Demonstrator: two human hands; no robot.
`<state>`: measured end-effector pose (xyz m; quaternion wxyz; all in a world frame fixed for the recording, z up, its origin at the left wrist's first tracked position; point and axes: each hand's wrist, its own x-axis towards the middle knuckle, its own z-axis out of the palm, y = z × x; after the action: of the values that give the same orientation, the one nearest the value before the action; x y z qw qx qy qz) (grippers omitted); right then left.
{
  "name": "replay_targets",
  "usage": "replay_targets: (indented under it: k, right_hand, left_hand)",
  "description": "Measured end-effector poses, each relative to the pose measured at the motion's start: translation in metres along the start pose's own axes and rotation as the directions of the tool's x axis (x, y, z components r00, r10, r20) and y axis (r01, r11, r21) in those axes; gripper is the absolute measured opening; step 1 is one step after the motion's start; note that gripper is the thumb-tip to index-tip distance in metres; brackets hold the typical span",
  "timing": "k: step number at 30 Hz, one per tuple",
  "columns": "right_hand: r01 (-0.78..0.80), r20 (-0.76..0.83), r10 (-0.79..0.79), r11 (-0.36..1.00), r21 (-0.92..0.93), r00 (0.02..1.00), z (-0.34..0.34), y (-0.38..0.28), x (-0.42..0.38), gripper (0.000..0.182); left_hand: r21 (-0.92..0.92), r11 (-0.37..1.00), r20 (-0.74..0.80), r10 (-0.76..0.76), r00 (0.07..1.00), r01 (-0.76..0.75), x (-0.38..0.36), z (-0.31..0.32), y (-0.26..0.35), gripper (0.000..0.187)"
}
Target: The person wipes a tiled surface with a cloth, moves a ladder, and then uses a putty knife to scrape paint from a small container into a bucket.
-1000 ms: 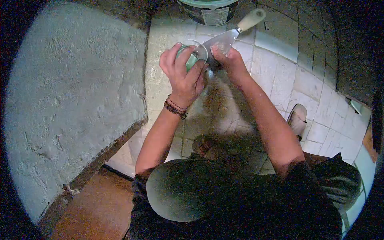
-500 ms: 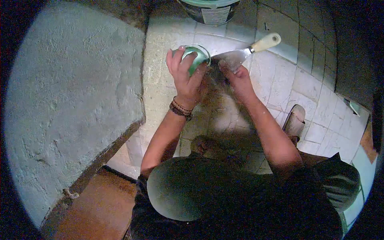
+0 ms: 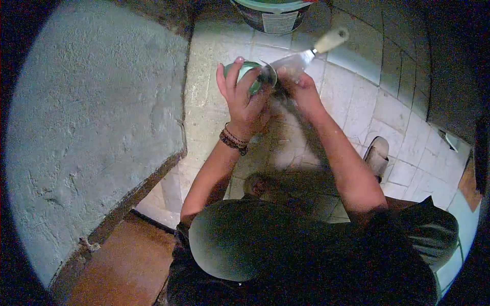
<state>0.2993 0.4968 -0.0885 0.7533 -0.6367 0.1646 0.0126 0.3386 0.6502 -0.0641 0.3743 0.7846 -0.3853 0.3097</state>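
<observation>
My left hand (image 3: 242, 97), fingers wrapped round it, holds a green round container (image 3: 248, 68) tilted toward the right. The container's inside is partly hidden by my fingers. My right hand (image 3: 302, 94) is closed at the blade of a putty knife (image 3: 295, 62), whose pale wooden handle points up and to the right, free of the hand. The blade's far end is right at the container's rim. Dark shadow lies between the two hands and hides some of the right fingers.
A dark bucket (image 3: 270, 19) with a pale green rim stands ahead on the tiled floor (image 3: 347, 97). To the left is a rough grey plastered surface (image 3: 97, 112). A sandalled foot (image 3: 376, 158) is at the right, and a brown panel (image 3: 122, 255) lies lower left.
The putty knife has shifted left and a little away from me, its blade now overlapping the container's rim. The container has tipped and moved slightly right with my left hand.
</observation>
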Motion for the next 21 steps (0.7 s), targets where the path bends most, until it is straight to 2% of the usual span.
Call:
replay_targets:
  k: [2,6,8,10,11,13,15,17,18,19,20,21]
  right_hand:
    - [-0.195,-0.053,0.196,0.981,0.02,0.979,-0.004,0.001,-0.013,0.033]
    - [-0.117,-0.065,0.128,0.981,0.157,0.99,0.0,0.002,-0.035,0.027]
    - [-0.224,-0.08,0.241,0.958,0.177,0.967,0.0,-0.001,-0.041,0.025]
    - [-0.188,-0.122,0.213,0.963,0.193,0.969,0.006,-0.007,-0.04,0.025]
    - [-0.155,-0.169,0.191,0.967,0.204,0.967,0.007,-0.01,-0.04,0.025]
    - [-0.163,-0.159,0.2,0.962,0.22,0.967,0.008,-0.01,-0.036,0.025]
    - [-0.168,-0.144,0.206,0.956,0.242,0.968,0.009,-0.008,-0.035,0.025]
    - [-0.107,-0.193,0.177,0.939,0.326,0.965,0.012,0.0,-0.037,0.024]
    - [-0.106,-0.188,0.175,0.939,0.326,0.967,0.01,0.002,-0.038,0.024]
    - [-0.175,-0.171,0.238,0.932,0.318,0.956,0.008,0.003,-0.04,0.026]
    - [-0.243,-0.157,0.301,0.92,0.309,0.941,0.006,0.003,-0.04,0.028]
    - [-0.242,-0.156,0.3,0.92,0.309,0.941,0.006,0.005,-0.04,0.028]
  left_hand:
    - [0.001,1.0,0.027,-0.008,1.0,0.008,-0.001,0.0,0.002,0.024]
    - [-0.044,0.997,0.009,-0.067,0.998,0.068,0.005,0.001,0.001,0.022]
    - [-0.055,0.992,-0.01,-0.113,0.994,0.112,0.007,0.0,0.004,0.022]
    - [-0.121,0.974,-0.013,-0.196,0.981,0.193,0.01,0.003,0.01,0.021]
    - [-0.125,0.974,-0.014,-0.194,0.981,0.191,0.009,0.003,0.009,0.021]
    - [-0.047,0.997,0.031,-0.057,0.998,0.058,0.007,-0.001,0.005,0.023]
    - [0.022,0.998,0.063,-0.061,0.996,0.059,0.007,-0.008,0.005,0.023]
    - [0.095,0.994,0.091,-0.066,0.994,0.058,0.011,-0.014,0.011,0.023]
    - [0.151,0.978,0.115,-0.163,0.98,0.145,0.012,-0.016,0.018,0.027]
    - [0.207,0.951,0.132,-0.259,0.957,0.228,0.013,-0.016,0.023,0.031]
    - [0.21,0.951,0.13,-0.257,0.958,0.227,0.014,-0.016,0.029,0.031]
    - [0.203,0.932,0.134,-0.331,0.934,0.301,0.014,-0.015,0.035,0.036]
